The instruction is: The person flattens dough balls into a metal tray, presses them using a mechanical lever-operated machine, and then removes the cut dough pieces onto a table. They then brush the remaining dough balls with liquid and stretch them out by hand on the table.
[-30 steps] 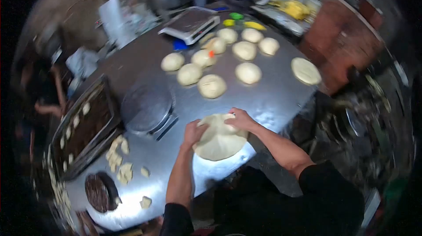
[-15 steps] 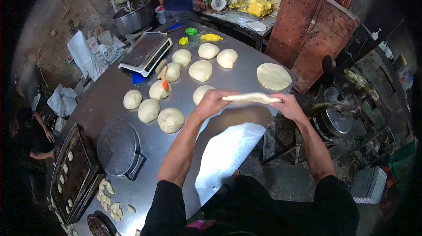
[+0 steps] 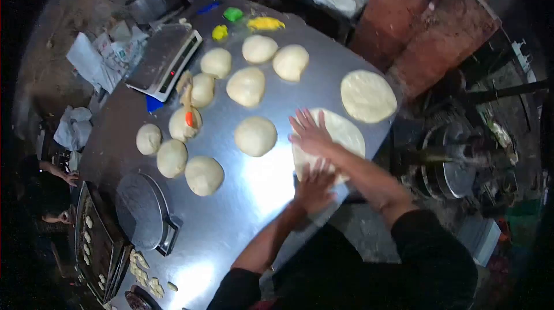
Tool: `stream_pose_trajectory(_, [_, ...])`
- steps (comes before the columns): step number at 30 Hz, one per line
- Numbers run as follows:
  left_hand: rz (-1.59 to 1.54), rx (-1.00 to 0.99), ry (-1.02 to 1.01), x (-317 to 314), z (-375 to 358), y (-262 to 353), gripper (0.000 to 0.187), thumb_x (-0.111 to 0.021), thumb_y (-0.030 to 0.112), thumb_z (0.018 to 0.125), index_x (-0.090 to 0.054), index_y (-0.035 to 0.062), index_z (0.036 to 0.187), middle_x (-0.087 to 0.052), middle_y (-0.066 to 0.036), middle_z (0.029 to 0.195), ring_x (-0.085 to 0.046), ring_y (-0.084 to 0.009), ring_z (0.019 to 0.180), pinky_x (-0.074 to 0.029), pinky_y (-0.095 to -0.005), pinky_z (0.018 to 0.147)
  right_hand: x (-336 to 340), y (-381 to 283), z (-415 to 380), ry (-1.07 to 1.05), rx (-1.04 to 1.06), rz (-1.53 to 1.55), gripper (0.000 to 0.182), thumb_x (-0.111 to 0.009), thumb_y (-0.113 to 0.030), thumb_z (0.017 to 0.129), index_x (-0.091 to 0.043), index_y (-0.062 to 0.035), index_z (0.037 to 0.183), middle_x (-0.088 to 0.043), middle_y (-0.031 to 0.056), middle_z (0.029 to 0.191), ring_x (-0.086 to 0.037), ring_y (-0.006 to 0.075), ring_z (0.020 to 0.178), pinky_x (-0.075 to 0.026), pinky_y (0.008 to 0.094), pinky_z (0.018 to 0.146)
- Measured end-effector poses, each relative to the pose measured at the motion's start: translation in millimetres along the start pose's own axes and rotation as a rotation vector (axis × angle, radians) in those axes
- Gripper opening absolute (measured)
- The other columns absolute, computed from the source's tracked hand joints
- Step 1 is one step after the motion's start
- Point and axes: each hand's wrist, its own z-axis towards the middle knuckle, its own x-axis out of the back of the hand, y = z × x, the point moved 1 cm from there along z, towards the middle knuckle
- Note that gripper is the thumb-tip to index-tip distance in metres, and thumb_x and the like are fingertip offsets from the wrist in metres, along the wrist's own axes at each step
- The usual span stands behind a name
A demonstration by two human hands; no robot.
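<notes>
A flattened round of dough [image 3: 346, 131] lies on the metal table near its right edge. My right hand [image 3: 311, 134] rests on its left part, palm down with fingers spread. Just below, my left hand [image 3: 315, 188] lies at the dough's near edge, its fingers stretched flat over it. Part of the dough is hidden under my hands and right forearm. To the left sits a rounded dough ball [image 3: 255, 136]. Another flat dough disc [image 3: 368, 96] lies farther back on the right.
Several dough balls [image 3: 172, 158] stand across the metal table [image 3: 231, 218]. A digital scale [image 3: 158, 65], a round dark plate [image 3: 140, 211] and stacked trays [image 3: 98, 241] line the left side. Small dough pieces [image 3: 140, 269] lie at the front left. Another person's hand [image 3: 57, 216] shows beyond the trays.
The dough that I held up between both hands now lies on the table. My hands have come together on top of it, opened flat. The view has shifted and tilted.
</notes>
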Motion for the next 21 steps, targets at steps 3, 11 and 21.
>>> stream_pose_trajectory(3, [0.036,-0.058,0.106,22,5,-9,0.067,-0.061,0.039,0.09,-0.034,0.0158,0.147,-0.02,-0.012,0.157,-0.008,-0.0307,0.147,0.001,-0.0479,0.118,28,41,-24,0.01,0.039,0.087,0.065,-0.038,-0.048,0.097,-0.025,-0.014,0.15,-0.017,0.0138,0.158,-0.009,0.0296,0.147,0.003,0.0585,0.114])
stream_pose_trajectory(11, [0.015,0.531,0.708,142,18,-174,0.039,-0.064,0.033,0.085,-0.063,0.0056,0.113,-0.065,-0.02,0.108,-0.063,-0.0395,0.096,-0.051,-0.0415,0.086,36,63,-58,0.265,-0.036,0.188,0.05,-0.054,-0.03,0.093,-0.047,-0.0085,0.137,-0.044,0.0179,0.141,-0.033,0.0347,0.136,-0.022,0.0513,0.112])
stream_pose_trajectory(21, [-0.734,0.502,0.862,149,-98,-72,0.03,-0.072,0.022,0.079,-0.051,0.0009,0.085,-0.055,-0.011,0.072,-0.053,-0.0157,0.069,-0.047,-0.0343,0.064,-50,-141,-111,0.289,-0.324,1.848,0.054,-0.05,-0.026,0.099,-0.03,-0.0059,0.145,-0.042,0.0116,0.138,-0.042,0.0204,0.127,-0.039,0.0358,0.102])
